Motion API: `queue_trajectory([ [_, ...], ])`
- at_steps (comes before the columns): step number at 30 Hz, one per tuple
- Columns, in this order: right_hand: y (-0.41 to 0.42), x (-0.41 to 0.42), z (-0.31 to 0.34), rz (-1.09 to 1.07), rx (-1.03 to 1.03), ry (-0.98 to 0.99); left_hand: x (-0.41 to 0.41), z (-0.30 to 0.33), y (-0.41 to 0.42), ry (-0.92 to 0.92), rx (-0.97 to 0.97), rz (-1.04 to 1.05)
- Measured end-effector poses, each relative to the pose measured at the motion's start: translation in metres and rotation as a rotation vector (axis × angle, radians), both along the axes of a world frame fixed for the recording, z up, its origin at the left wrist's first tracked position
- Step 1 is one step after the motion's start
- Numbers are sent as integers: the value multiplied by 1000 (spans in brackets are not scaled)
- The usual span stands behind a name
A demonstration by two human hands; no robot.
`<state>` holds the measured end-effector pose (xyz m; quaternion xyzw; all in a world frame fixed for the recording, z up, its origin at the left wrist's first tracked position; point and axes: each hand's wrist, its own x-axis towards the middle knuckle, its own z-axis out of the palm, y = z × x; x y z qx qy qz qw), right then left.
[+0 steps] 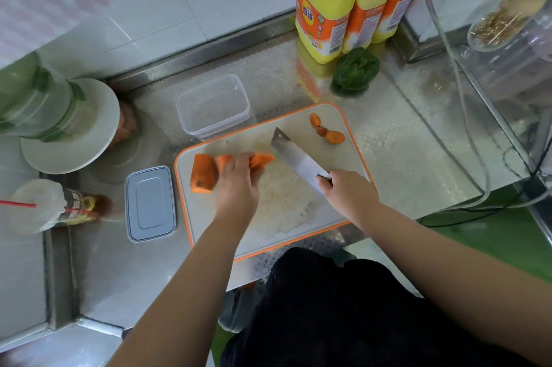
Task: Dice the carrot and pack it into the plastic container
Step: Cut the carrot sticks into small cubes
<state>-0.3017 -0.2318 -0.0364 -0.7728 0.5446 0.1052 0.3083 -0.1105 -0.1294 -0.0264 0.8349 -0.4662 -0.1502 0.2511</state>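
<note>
A thick carrot chunk [203,173] lies at the left end of the orange-rimmed cutting board [352,157]. My left hand [237,184] holds down carrot slices [261,160] beside it, fingers curled over them. My right hand [348,191] grips the handle of a cleaver [294,159], whose blade slants up-left with its edge next to the slices. Three small carrot offcuts [327,130] sit near the board's far right corner. The clear plastic container [212,106] stands open and empty behind the board. Its grey lid [150,203] lies to the left of the board.
Yellow detergent bottles [325,5] and a green pepper [355,70] stand at the back right. A green-trimmed jar on a white plate [68,139] and a cup with a red straw [44,205] are at the left. Cables [466,115] run along the steel counter's right side.
</note>
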Motion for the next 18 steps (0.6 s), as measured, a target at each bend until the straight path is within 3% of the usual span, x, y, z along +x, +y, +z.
queue_trajectory([
  [3,0,-3,2,55,-42,-24,-9,-25,16,142,301,-66],
  [5,4,-7,2,113,-131,-23,-13,-34,25,136,403,-133],
  [12,17,-18,2,183,-309,-49,-15,-45,40,-133,382,-244],
  [14,20,-20,1,205,-382,-56,-17,-45,43,-173,320,-194],
  [16,23,-21,-1,242,-506,-117,-22,-41,43,-223,72,-124],
  [18,24,-22,-3,263,-578,-150,-32,-31,33,-298,-145,-209],
])
